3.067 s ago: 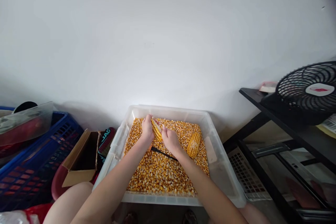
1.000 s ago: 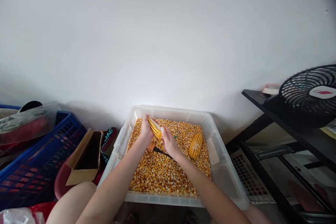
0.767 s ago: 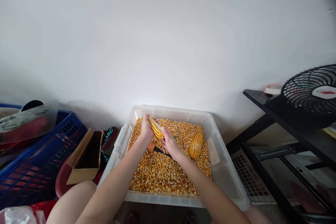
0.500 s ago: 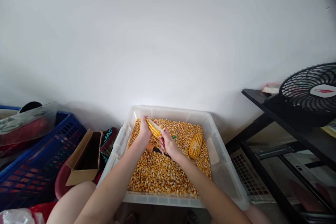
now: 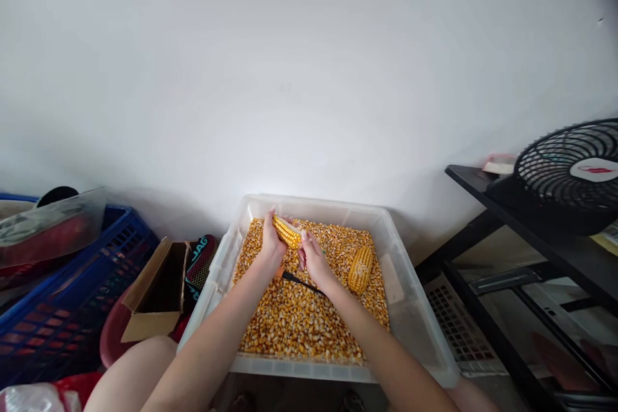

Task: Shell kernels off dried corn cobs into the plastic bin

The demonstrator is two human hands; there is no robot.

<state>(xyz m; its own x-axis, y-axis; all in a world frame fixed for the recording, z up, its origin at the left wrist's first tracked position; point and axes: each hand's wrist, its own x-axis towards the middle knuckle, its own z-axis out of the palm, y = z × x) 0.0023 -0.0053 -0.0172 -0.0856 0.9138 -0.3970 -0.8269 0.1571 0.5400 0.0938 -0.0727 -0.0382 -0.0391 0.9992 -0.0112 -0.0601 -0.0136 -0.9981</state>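
Note:
My left hand (image 5: 273, 243) is wrapped round a yellow corn cob (image 5: 286, 232), held tilted above a bed of loose corn kernels (image 5: 299, 328). At the cob's lower right end, my right hand (image 5: 313, 256) is closed with its thumb pressed on the cob. Pale bare core shows along the cob's upper side. A screwdriver (image 5: 302, 282) with an orange handle and dark shaft lies on the kernels under my hands, its handle partly hidden by my left hand. Another full corn cob (image 5: 360, 269) rests on the kernels at the right. All this sits in a clear plastic bin (image 5: 420, 328).
Left of the bin are an open cardboard box (image 5: 154, 296), a dark shoe (image 5: 200, 264) and a blue crate (image 5: 43, 335). On the right a black fan (image 5: 574, 170) stands on a black rack (image 5: 483, 190). A white wall (image 5: 309, 77) rises behind the bin.
The cob has turned in my left hand, so more kernel rows face me. My right hand has shifted slightly right and its thumb has moved, uncovering more of the screwdriver shaft.

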